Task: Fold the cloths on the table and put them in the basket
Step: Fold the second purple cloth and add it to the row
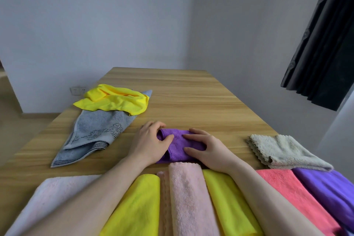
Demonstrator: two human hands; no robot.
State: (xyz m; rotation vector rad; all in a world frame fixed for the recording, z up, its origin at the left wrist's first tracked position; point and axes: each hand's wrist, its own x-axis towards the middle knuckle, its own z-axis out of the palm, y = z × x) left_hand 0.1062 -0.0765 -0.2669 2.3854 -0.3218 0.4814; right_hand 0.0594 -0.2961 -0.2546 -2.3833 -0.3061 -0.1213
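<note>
A small purple cloth (179, 144), folded into a compact bundle, lies on the wooden table (191, 97) in front of me. My left hand (151, 142) grips its left end, thumb on top and fingers curled over the far edge. My right hand (206, 148) lies on its right part, with the fingers spread on the fabric and the thumb along the near side. A crumpled yellow cloth (115, 99) lies on a grey towel (92, 132) at the left. A beige cloth (283, 150) lies folded at the right. No basket is in view.
Along the near edge lie folded cloths side by side: pale pink (47, 195), yellow (138, 207), pink (189, 197), a second yellow one (228, 203), coral (295, 197), violet (329, 189). A dark curtain (325, 44) hangs at right.
</note>
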